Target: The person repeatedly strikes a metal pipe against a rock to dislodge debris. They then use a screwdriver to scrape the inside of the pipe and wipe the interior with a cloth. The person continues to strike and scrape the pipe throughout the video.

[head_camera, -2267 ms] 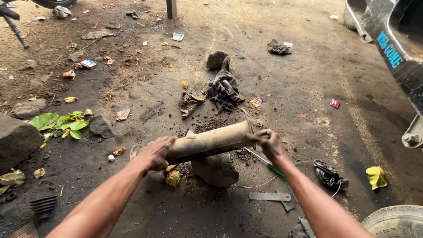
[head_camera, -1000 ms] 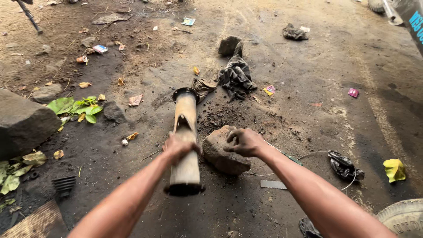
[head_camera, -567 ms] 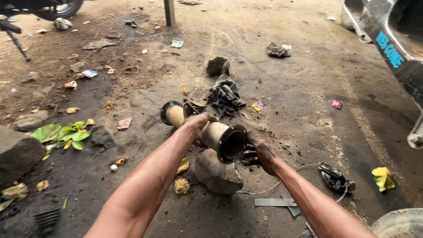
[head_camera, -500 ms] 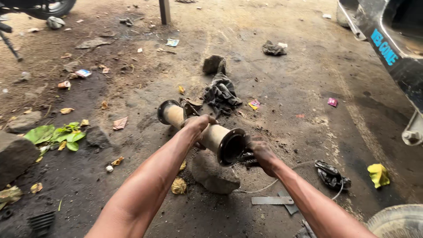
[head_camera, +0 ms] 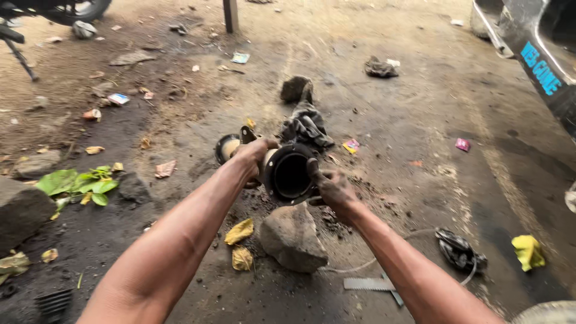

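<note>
A tan metal tube (head_camera: 273,165) with black flanged ends is held off the ground, its open near end (head_camera: 292,175) facing me. My left hand (head_camera: 255,153) wraps over the top of the tube near that end. Greasy and dark, my right hand (head_camera: 332,188) grips the rim of the open end from the right side. The far flange (head_camera: 227,148) shows behind my left hand. A grey rock (head_camera: 293,236) lies on the ground just below the tube.
A dark oily rag (head_camera: 306,125) and a smaller stone (head_camera: 295,88) lie beyond the tube. A hacksaw blade (head_camera: 367,284), a black cable bundle (head_camera: 459,251) and yellow scrap (head_camera: 528,250) sit to the right. Large stone (head_camera: 21,210) and green leaves (head_camera: 75,183) are left; a vehicle body (head_camera: 537,51) stands top right.
The tube went from lying across the rock, to standing on end, to being held with its open end toward me. My right hand moved from the rock to the tube's rim.
</note>
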The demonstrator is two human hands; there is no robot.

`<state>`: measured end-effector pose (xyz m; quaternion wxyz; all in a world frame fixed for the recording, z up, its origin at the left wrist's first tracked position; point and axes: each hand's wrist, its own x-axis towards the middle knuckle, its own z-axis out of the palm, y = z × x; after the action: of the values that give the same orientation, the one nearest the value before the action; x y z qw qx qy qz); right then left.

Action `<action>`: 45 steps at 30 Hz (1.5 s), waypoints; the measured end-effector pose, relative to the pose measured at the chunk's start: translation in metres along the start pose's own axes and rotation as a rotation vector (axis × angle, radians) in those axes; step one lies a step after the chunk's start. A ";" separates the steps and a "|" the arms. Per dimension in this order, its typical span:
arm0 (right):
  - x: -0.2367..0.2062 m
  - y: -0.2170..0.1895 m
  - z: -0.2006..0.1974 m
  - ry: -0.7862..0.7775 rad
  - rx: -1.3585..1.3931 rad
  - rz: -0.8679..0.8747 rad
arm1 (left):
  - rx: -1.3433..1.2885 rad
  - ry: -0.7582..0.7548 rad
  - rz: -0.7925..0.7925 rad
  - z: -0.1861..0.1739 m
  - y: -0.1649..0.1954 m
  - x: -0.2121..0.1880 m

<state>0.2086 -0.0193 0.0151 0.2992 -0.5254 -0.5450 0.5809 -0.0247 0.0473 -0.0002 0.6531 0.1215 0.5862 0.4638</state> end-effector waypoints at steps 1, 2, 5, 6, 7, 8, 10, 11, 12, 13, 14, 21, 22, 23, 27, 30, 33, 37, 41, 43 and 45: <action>-0.001 -0.011 0.004 0.023 -0.072 -0.042 | -0.041 -0.022 -0.021 -0.002 0.003 -0.004; -0.004 -0.019 0.008 -0.012 -0.115 -0.072 | -0.087 -0.049 -0.047 -0.004 0.004 -0.008; -0.014 -0.039 0.014 -0.073 -0.210 -0.126 | -0.236 -0.117 -0.114 -0.014 -0.002 -0.023; -0.018 -0.044 0.016 -0.069 -0.228 -0.118 | -0.295 -0.145 -0.139 -0.017 -0.006 -0.027; -0.020 -0.046 0.017 -0.064 -0.253 -0.110 | -0.338 -0.164 -0.154 -0.018 -0.008 -0.030; -0.020 -0.049 0.017 -0.029 -0.238 -0.077 | -0.380 -0.188 -0.174 -0.021 -0.010 -0.032; -0.016 -0.048 0.016 0.047 -0.223 -0.017 | -0.426 -0.228 -0.177 -0.019 -0.010 -0.032; -0.013 -0.044 0.015 -0.018 -0.238 -0.086 | -0.432 -0.232 -0.159 -0.019 -0.010 -0.031; -0.008 -0.040 0.014 -0.080 -0.247 -0.156 | -0.432 -0.236 -0.139 -0.019 -0.008 -0.029; -0.003 -0.032 0.013 -0.137 -0.256 -0.227 | -0.430 -0.244 -0.121 -0.017 -0.006 -0.026; 0.003 -0.024 0.011 -0.108 -0.250 -0.176 | -0.428 -0.247 -0.107 -0.016 -0.007 -0.025; 0.008 0.054 0.013 0.081 -0.748 -0.361 | 0.545 0.179 0.187 -0.015 -0.061 -0.045; 0.006 0.060 0.016 0.049 -0.727 -0.073 | 0.753 0.196 0.192 -0.014 -0.069 -0.052; 0.003 0.063 0.017 0.022 -0.763 0.009 | 0.965 0.209 0.197 -0.011 -0.077 -0.060; 0.000 0.059 0.021 -0.042 -0.859 0.212 | 1.144 0.101 0.215 -0.010 -0.076 -0.083; -0.001 0.054 0.009 -0.117 -0.795 0.123 | 1.303 -0.014 0.347 -0.016 -0.064 -0.092; -0.012 0.063 -0.019 -0.151 -1.029 0.162 | 1.557 -0.314 0.446 -0.023 -0.059 -0.092; -0.046 0.097 -0.066 -0.196 -1.355 0.198 | 1.804 -0.399 0.643 -0.028 -0.058 -0.084; -0.075 0.127 -0.101 -0.241 -1.465 0.245 | 1.915 -0.407 0.614 -0.023 -0.054 -0.072; -0.083 0.134 -0.111 -0.189 -1.461 0.274 | 1.948 -0.415 0.600 -0.018 -0.052 -0.064; -0.087 0.139 -0.117 -0.110 -1.449 0.316 | 1.979 -0.410 0.600 -0.014 -0.051 -0.057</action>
<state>0.3726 -0.0940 -0.0748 -0.2372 -0.6335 -0.7235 0.1374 -0.0067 -0.0285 -0.0033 0.2078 0.8165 0.5276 -0.1085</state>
